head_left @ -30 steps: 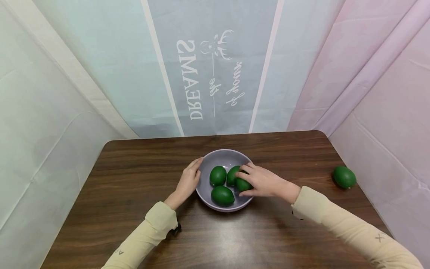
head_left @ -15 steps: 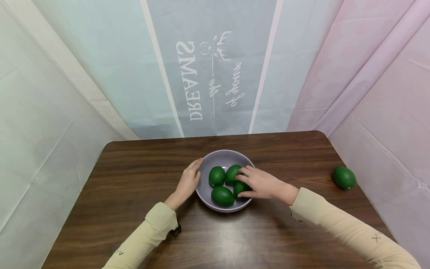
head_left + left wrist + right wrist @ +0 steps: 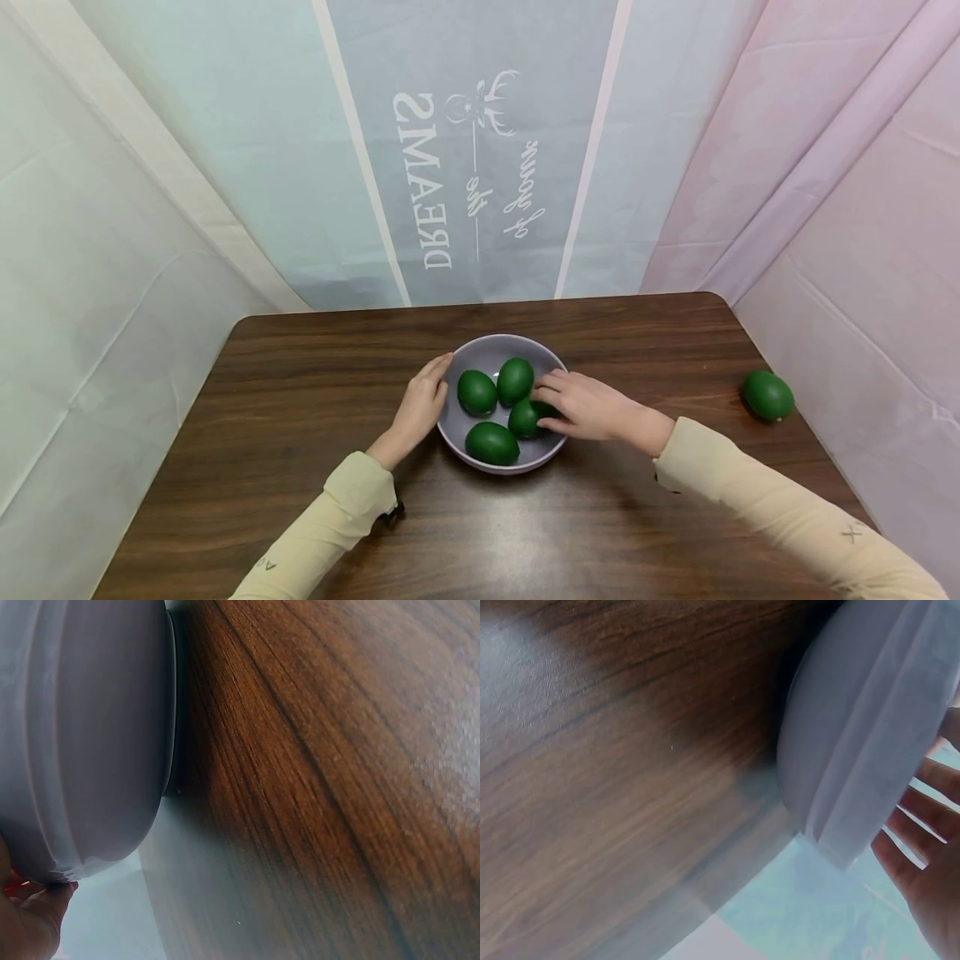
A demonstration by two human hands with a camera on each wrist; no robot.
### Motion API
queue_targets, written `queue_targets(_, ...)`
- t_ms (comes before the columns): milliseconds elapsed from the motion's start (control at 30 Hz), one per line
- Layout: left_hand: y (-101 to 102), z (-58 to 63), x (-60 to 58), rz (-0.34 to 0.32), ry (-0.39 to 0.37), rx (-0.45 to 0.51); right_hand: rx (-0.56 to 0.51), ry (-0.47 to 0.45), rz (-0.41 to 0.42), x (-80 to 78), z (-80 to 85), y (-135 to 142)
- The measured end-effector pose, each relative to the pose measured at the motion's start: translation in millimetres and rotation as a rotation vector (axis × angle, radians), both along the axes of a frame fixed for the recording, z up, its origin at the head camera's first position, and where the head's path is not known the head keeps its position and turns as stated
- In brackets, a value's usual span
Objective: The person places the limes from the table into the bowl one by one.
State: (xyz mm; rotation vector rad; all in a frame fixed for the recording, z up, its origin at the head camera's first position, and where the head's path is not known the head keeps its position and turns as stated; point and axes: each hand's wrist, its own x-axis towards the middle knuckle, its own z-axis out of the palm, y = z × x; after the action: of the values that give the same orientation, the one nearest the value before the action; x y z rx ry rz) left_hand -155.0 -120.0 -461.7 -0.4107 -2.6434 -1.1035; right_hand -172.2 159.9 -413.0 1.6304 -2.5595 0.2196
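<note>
In the head view, a grey-purple bowl [image 3: 534, 454] stands on the table with several smooth green limes in it. My left hand [image 3: 420, 406] rests against the bowl's left rim with its fingers fairly straight. My right hand [image 3: 585, 404] reaches over the right rim, its fingers loosely bent and touching or just over the nearest lime [image 3: 525, 418], which they partly cover. Beside that fruit lie a back lime [image 3: 515, 381], a left lime [image 3: 477, 392] and a front lime [image 3: 492, 443]. The bowl's outer wall [image 3: 105, 727] fills much of the left wrist view; the right wrist view shows spread fingers [image 3: 919, 832] at the rim.
Another lime [image 3: 768, 395] lies near the right edge of the dark wooden table [image 3: 300, 400]. Printed cloth [image 3: 480, 167] hangs behind the table, and pale cloth walls stand on both sides.
The lime at my right hand has settled lower and then shifted left, out from under the fingers. The other limes have spread, mainly leftwards. My left hand and the bowl have hardly moved.
</note>
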Motion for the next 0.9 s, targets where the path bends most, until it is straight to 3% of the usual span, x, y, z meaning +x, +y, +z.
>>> queue_targets(300,0,-2.1,1.3,-0.024,0.067,0.007,-0.038,0.022,-0.056,-4.1,11.2,19)
queue_targets(633,-1,-0.7,-0.1,-0.002,-0.007,-0.001,-0.072,0.037,-0.125,-5.1,12.8,39)
queue_targets(900,0,0.4,-0.5,-0.002,-0.018,-0.007,-0.03,0.046,-0.229,-4.1,9.2,58)
